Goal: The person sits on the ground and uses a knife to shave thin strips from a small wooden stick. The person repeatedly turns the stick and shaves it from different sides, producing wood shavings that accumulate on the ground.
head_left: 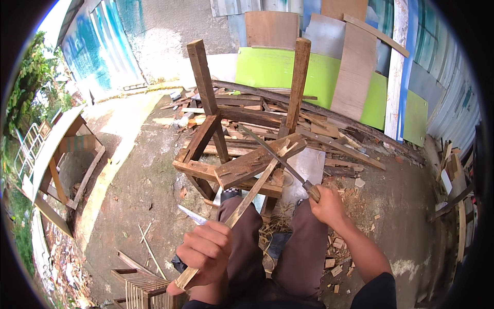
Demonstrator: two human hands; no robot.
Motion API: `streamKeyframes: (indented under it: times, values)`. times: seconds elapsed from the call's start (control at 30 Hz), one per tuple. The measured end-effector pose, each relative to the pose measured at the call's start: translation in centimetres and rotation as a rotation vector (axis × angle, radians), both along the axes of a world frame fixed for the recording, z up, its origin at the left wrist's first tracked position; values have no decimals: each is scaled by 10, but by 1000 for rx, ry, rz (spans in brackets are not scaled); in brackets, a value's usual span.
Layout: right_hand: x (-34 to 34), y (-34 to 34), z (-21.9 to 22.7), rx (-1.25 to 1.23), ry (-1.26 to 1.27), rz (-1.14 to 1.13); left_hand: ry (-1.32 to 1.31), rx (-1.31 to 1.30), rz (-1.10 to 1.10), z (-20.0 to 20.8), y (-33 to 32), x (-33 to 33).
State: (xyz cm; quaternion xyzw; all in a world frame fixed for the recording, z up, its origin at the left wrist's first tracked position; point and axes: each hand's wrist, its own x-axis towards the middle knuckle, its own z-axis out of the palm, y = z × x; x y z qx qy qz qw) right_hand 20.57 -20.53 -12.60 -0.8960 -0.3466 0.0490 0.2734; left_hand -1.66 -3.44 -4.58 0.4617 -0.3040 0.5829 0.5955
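A: Your left hand (207, 251) is gripping the stick (250, 197) near its lower end, closed right around it.

B: And your right?

A: Your right hand (330, 208) is clasping the knife (289, 169) by its wooden handle (312, 190), and the blade is slanting up and leftward.

B: Where is that stick going?

A: It's running up from your left fist, its far end lying over the plank (246, 168) on the wooden frame (204, 77). The knife is crossing above it there; whether it's touching, I can't tell.

B: And around you?

A: The frame is standing on the ground (128, 185) before you, two posts pointing up. Scraps (340, 165) are lying behind it, chips (337, 270) are scattering beside your right leg (303, 252), and a green panel (278, 67) is standing beyond.
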Motion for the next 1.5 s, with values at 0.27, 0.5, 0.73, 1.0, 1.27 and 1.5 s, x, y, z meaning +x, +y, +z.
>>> streamKeyframes:
  times: [0.27,0.5,0.73,1.0,1.27,1.5]
  values:
    - [-62,14,47,199,-80,447,0,50,32,1,0,7]
    - [22,13,0,62,94,15,14,31,19,-5,9,8]
    - [-28,6,33,65,-90,259,-12,34,16,0,6,6]
    - [27,14,-6,76,-23,85,8,66,-46,5,9,1]
    - [20,23,4,139,201,72,17,133,-34,36,17,10]
    - [-18,21,6,315,229,96,48,132,17,83,41,30]
